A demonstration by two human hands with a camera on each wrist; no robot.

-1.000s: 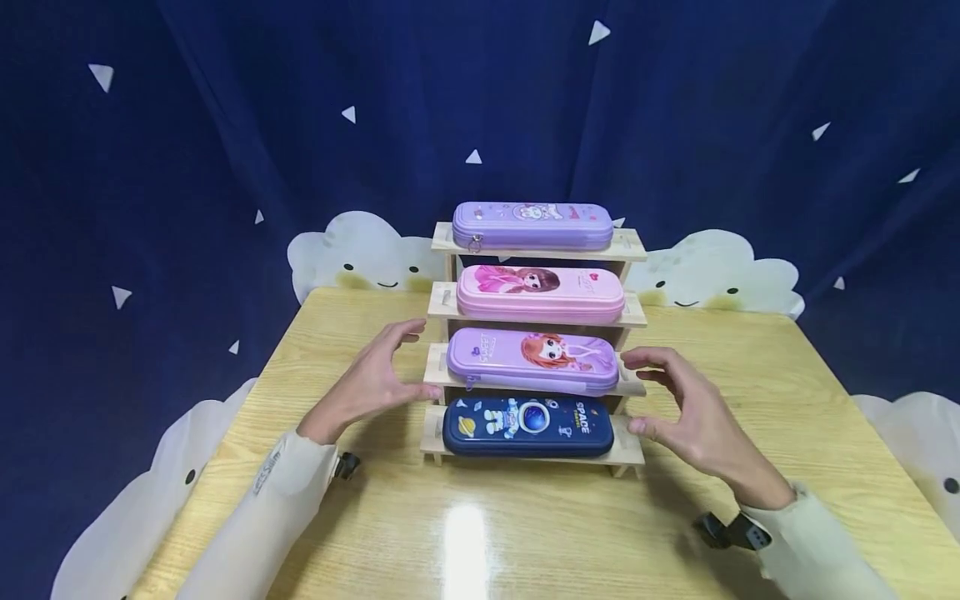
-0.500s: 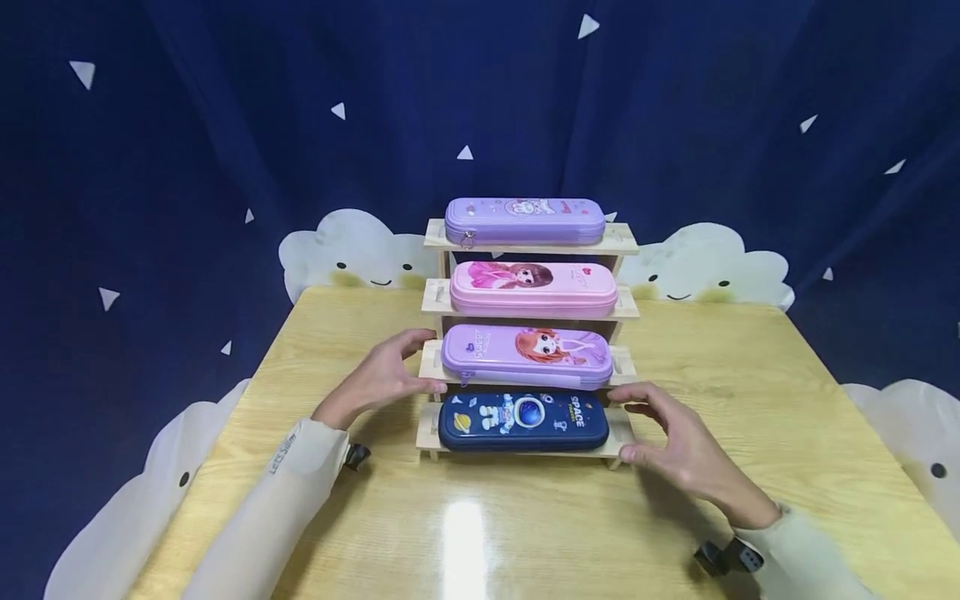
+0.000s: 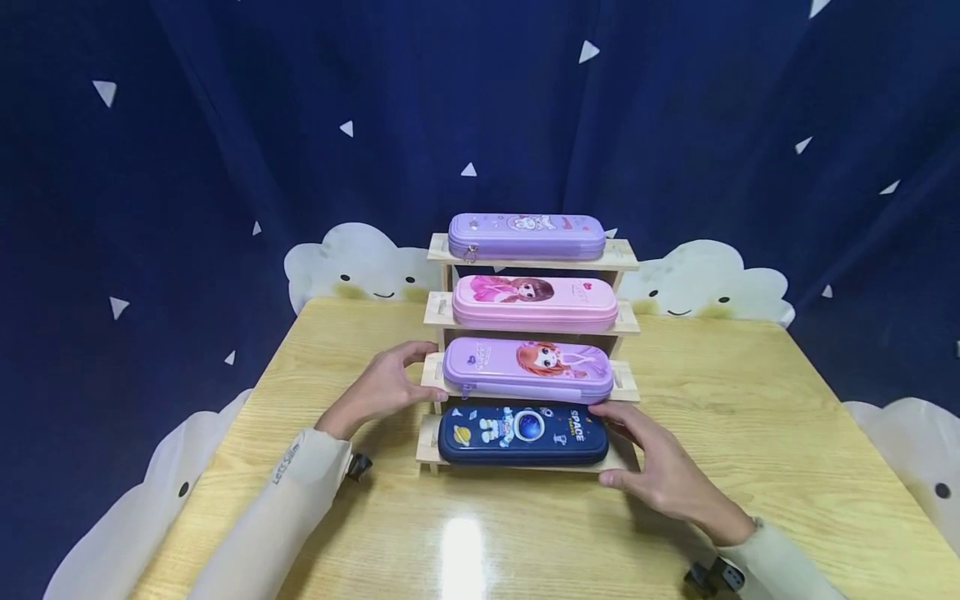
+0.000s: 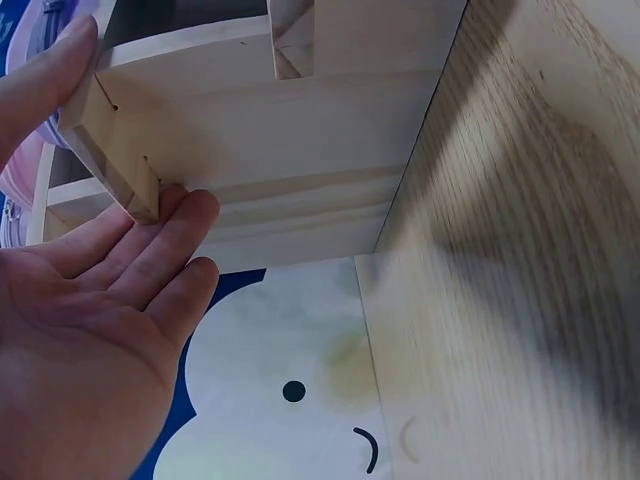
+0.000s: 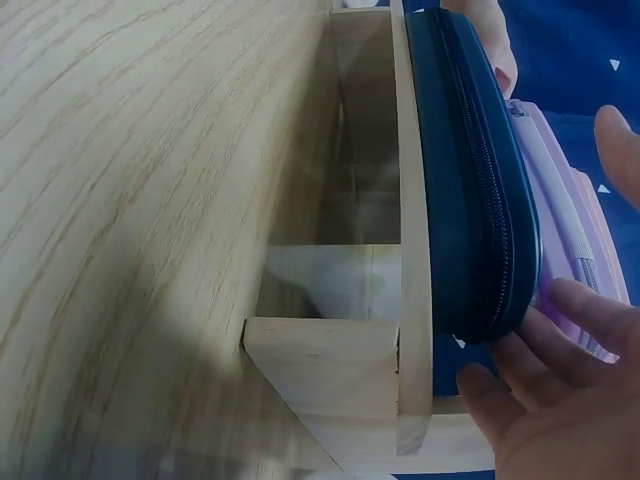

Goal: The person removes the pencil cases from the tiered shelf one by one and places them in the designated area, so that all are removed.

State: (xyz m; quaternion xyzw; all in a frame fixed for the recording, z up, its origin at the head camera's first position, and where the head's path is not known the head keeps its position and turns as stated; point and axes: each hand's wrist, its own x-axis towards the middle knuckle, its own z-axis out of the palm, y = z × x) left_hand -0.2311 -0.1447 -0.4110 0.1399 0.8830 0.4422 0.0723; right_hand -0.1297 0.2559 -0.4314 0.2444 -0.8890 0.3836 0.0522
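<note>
A tiered wooden display rack (image 3: pixel 627 383) carries a pencil case on each shelf. On the lowest lies a navy pencil case (image 3: pixel 487 455) with an astronaut print. Above it sits a purple pencil case (image 3: pixel 498 369) with a red-haired doll. My left hand (image 3: pixel 384 385) grips the left end of that second shelf, thumb at the front and fingers round the back edge. My right hand (image 3: pixel 660 468) is spread at the navy case's right end. In the right wrist view, fingertips meet the rounded end of the navy case (image 5: pixel 490 200), while the thumb (image 5: pixel 620 150) stays apart.
Higher up are a pink pencil case (image 3: pixel 480 315) and, on top, a lilac pencil case (image 3: pixel 525 247). The rack stands on a wooden table (image 3: pixel 360 533). Behind hangs a dark blue curtain (image 3: pixel 405 100) with white triangles and cloud shapes.
My right hand has moved left and down from beside the rack to the navy case's right end. My left hand has closed in on the second shelf's left end.
</note>
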